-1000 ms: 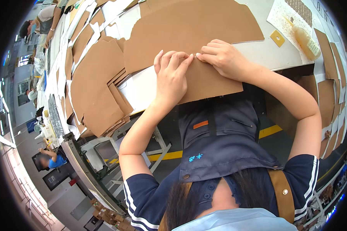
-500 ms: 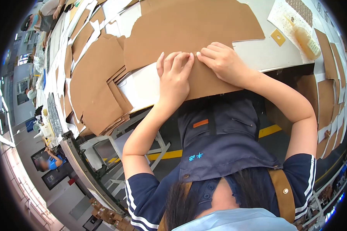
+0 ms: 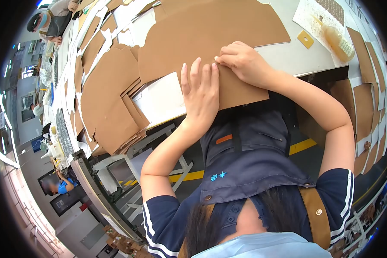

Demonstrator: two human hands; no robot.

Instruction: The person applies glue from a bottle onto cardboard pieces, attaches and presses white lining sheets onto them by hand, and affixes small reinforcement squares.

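A large brown sheet [image 3: 210,26], leather-like in look, lies flat on the white table. A brown part [image 3: 241,92] of it, or a second piece, spreads below my hands toward my apron and hangs past the table's front edge; I cannot tell whether the two are joined. My left hand [image 3: 202,92] rests on this near part with its fingers stretched out flat. Beside it, my right hand [image 3: 245,64] is closed, thumb and fingertips pinched at the seam between the near part and the large sheet.
On the left lies a stack of cut brown pieces [image 3: 105,94]. A plastic squeeze bottle [image 3: 337,43] rests on a stained white sheet [image 3: 303,17] at the right, near a small yellow tile with a hole [image 3: 305,39]. Other people [image 3: 58,17] work along the far left.
My left hand has gone from bent fingertips at the seam to lying flat on the near part. My right hand has shifted slightly left and up, still pinching.
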